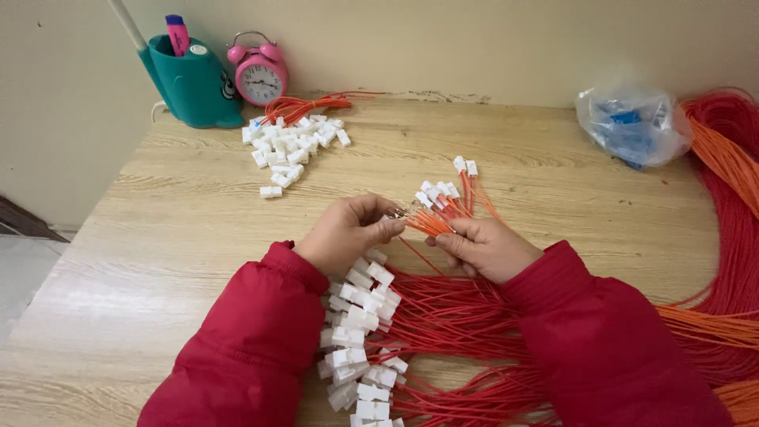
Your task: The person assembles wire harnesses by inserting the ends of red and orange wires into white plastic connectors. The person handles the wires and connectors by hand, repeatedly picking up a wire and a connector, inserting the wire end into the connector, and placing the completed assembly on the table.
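Note:
My left hand pinches a small white connector at its fingertips, right at the bare ends of an orange wire bundle. My right hand grips that bundle just behind the ends. Beyond it, wires with white connectors fitted fan out on the table. Under my left wrist lies a heap of red wires with white connectors. Both sleeves are red.
A pile of loose white connectors lies at the back left of the wooden table, near a teal pen holder and pink alarm clock. A plastic bag and long red-orange wire coils sit at the right.

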